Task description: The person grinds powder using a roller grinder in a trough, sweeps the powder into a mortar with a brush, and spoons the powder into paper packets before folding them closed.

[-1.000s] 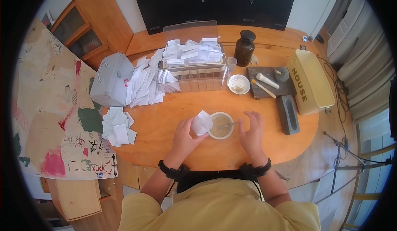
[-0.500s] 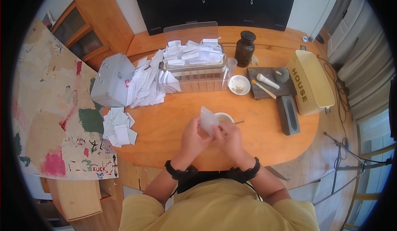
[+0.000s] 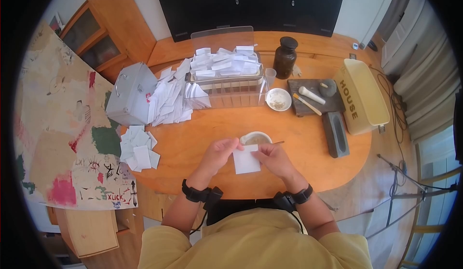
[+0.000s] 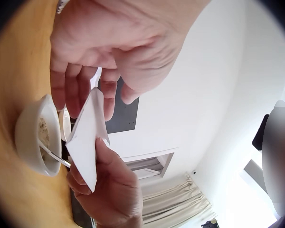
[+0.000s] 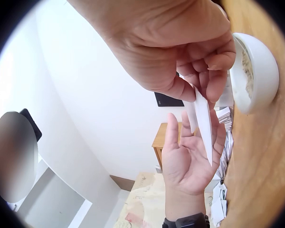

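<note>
A small folded white paper packet [image 3: 247, 160] is held upright over the near side of the bowl in the head view. My right hand [image 3: 279, 161] pinches its right edge between thumb and fingers. The left hand [image 3: 215, 155] is at the packet's upper left corner; in the right wrist view its fingers are extended and its thumb [image 5: 171, 130] stands apart from the paper. Just behind the packet is a white bowl [image 4: 26, 137] of pale, coarse powder. A metal spoon [image 4: 52, 154] leans in it, its handle sticking out past the rim on the right.
Left lie several white packets [image 3: 140, 148] and a metal case [image 3: 129, 93]. A clear divided box [image 3: 226, 95] heaped with packets stands behind. On the right are a small powder dish [image 3: 278, 106], a dark jar [image 3: 285, 59], a stone trough [image 3: 336, 136] and a cream bin [image 3: 364, 95].
The right hand has come in from beside the bowl and taken hold of the packet. The packet, earlier gripped by the left hand, now hangs flatter and nearer the body; the left fingers have loosened.
</note>
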`<state>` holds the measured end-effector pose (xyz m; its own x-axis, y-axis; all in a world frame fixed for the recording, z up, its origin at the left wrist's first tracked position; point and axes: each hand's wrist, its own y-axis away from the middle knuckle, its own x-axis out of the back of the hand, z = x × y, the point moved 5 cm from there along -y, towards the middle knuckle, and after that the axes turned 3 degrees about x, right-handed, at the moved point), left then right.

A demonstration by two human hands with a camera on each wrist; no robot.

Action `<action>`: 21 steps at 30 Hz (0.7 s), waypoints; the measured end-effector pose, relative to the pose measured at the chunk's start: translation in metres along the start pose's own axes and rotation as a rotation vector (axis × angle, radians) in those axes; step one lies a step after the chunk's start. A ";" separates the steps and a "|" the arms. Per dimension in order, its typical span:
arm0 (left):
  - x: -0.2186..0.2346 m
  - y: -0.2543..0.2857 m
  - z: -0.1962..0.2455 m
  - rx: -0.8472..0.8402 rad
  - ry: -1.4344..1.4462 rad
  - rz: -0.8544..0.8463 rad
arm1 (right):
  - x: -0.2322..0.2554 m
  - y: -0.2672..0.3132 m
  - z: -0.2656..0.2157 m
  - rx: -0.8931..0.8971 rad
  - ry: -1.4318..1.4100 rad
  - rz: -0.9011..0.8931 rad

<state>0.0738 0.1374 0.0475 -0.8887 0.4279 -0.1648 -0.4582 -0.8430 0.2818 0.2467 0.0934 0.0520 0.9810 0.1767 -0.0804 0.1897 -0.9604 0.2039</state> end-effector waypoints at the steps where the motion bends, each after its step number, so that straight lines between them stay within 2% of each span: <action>1: -0.003 0.002 0.003 -0.004 -0.059 -0.007 | -0.001 0.001 -0.001 -0.001 -0.013 -0.009; 8: -0.003 0.005 0.004 -0.089 -0.396 0.033 | 0.000 0.003 -0.005 -0.061 -0.017 -0.046; 14: -0.016 0.001 0.030 -0.058 -0.691 -0.130 | 0.014 0.004 0.004 -0.014 0.116 -0.004; 17: -0.010 -0.017 0.058 -0.046 -0.754 -0.108 | 0.029 0.013 -0.002 0.039 0.142 0.181; 19: 0.001 -0.040 0.078 -0.041 -0.803 -0.032 | 0.036 0.021 -0.007 0.053 0.065 0.250; 21: 0.019 -0.071 0.091 -0.183 -0.801 0.110 | 0.042 0.028 -0.009 0.074 0.030 0.290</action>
<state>0.0879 0.2355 0.1105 -0.7042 0.3839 0.5973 -0.4189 -0.9039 0.0871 0.2932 0.0762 0.0629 0.9948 -0.1017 0.0002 -0.1007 -0.9847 0.1424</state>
